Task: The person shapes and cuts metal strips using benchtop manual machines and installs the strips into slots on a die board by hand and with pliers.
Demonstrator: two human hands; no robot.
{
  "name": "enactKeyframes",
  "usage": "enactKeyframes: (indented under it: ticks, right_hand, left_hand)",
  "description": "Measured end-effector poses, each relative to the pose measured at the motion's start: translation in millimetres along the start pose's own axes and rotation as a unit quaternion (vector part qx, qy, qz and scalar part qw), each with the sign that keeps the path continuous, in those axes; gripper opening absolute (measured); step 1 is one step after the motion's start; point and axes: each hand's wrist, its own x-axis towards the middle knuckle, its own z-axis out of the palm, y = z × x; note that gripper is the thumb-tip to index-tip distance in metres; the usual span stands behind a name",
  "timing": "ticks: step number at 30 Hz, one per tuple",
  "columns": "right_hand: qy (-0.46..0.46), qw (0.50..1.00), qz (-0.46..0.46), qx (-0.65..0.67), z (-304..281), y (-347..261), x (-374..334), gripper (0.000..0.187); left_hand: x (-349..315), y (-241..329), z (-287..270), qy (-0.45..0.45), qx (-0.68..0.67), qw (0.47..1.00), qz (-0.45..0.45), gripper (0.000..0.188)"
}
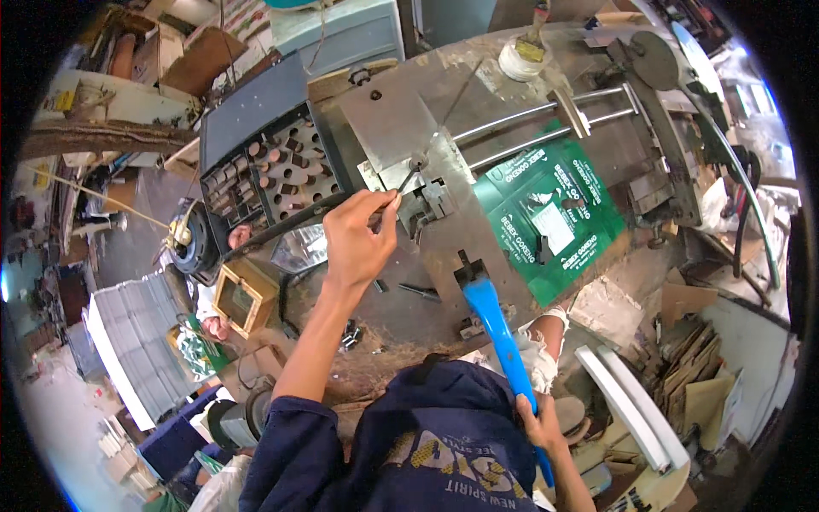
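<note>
My left hand is closed in a pinch on a thin dark rod. The rod's far end is at a small metal block assembly on the steel plate of a bench machine. Low on the right, my right hand is wrapped round a long blue lever. The lever's upper end meets a dark slotted fitting at the plate's near edge. Right of the plate lies a green printed sheet with a white label and small dark pieces on it.
An open dark case of cylindrical metal pieces stands at the left. Two parallel metal rails run rightward from the plate. Behind them is a white tub with a brush. A wooden frame and another person's hand are at lower left.
</note>
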Motion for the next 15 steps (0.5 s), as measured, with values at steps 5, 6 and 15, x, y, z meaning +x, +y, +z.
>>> enactKeyframes:
  ticks: [5, 6, 15]
  right_hand:
    - [-0.002, 0.995, 0.1, -0.015, -20.1, -78.8, -16.8, 0.054]
    - [-0.004, 0.995, 0.102, -0.014, -20.8, -78.3, -16.2, 0.054]
    - [0.049, 0.997, 0.03, -0.054, -1.6, -29.0, -3.9, 0.053]
  left_hand:
    - [-0.8, 0.1, 11.8, -0.021, 0.001, 0.999, -0.026, 0.012]
    - [-1.7, -1.5, 13.1, -0.022, 0.003, 0.999, -0.028, 0.012]
    - [0.9, 0.6, 15.8, -0.042, -0.004, 0.998, -0.048, 0.015]
